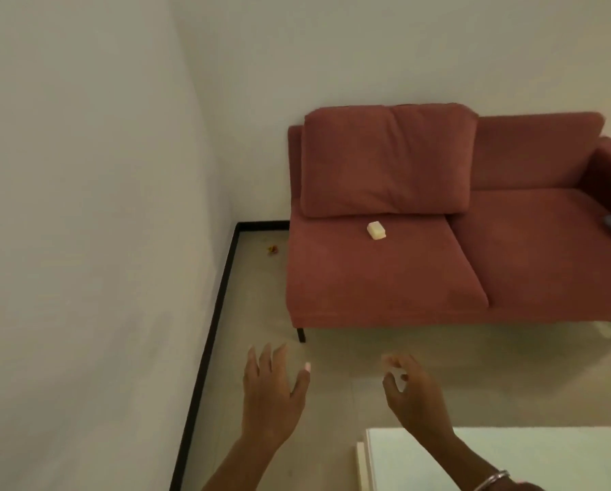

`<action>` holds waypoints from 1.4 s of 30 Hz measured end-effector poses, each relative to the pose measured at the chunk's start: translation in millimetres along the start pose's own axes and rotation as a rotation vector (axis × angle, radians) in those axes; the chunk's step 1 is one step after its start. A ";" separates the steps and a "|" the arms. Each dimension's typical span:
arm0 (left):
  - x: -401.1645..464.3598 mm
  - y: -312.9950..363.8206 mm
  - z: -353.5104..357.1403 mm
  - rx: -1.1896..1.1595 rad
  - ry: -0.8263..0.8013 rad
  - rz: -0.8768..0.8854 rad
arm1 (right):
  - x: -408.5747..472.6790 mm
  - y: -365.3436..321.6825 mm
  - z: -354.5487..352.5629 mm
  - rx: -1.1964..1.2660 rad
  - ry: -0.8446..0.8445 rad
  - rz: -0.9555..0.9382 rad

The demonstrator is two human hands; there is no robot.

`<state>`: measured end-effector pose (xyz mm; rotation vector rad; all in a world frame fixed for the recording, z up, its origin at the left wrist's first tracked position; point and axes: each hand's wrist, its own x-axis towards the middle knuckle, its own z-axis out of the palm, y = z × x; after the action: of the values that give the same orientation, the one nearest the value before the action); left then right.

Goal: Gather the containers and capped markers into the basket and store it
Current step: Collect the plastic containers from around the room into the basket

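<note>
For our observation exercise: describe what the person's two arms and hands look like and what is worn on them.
Both forearms are bare, with no sleeves in view. The left hand has a pale pink-painted thumbnail and no jewellery that shows. The right hand belongs to an arm wearing a thin silver-coloured bangle at the wrist.

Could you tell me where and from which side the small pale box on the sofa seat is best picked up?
The small pale box lies flat on the left seat cushion of the sofa, apart from the back cushion. It is probably best taken from above, thumb and fingers across its two long sides, since its top is clear and the soft cushion hinders sliding under it. Both hands are empty.
</note>
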<state>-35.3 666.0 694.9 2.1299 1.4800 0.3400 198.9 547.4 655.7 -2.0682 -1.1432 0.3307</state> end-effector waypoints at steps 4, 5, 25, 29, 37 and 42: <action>93.9 41.6 10.9 0.039 -0.065 0.166 | 76.3 -2.3 -13.8 -0.009 0.110 -0.030; 114.5 52.3 15.5 0.046 -0.082 0.200 | 94.3 -0.2 -18.2 -0.014 0.142 -0.037; 681.6 111.5 308.4 0.361 -0.149 0.490 | 617.0 260.8 194.4 -0.132 -0.035 0.285; 723.7 112.9 349.3 0.362 -0.098 0.523 | 674.8 296.0 233.6 -0.150 -0.057 0.420; 732.2 83.2 387.7 0.408 -0.137 0.537 | 709.3 333.0 273.7 -0.263 -0.070 0.503; 718.0 80.8 373.8 0.443 -0.143 0.503 | 699.9 312.6 249.1 -0.174 -0.092 0.342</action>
<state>475.4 1206.6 365.3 2.8109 0.9851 0.0250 659.0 1132.1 345.6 -2.4282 -0.8928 0.5100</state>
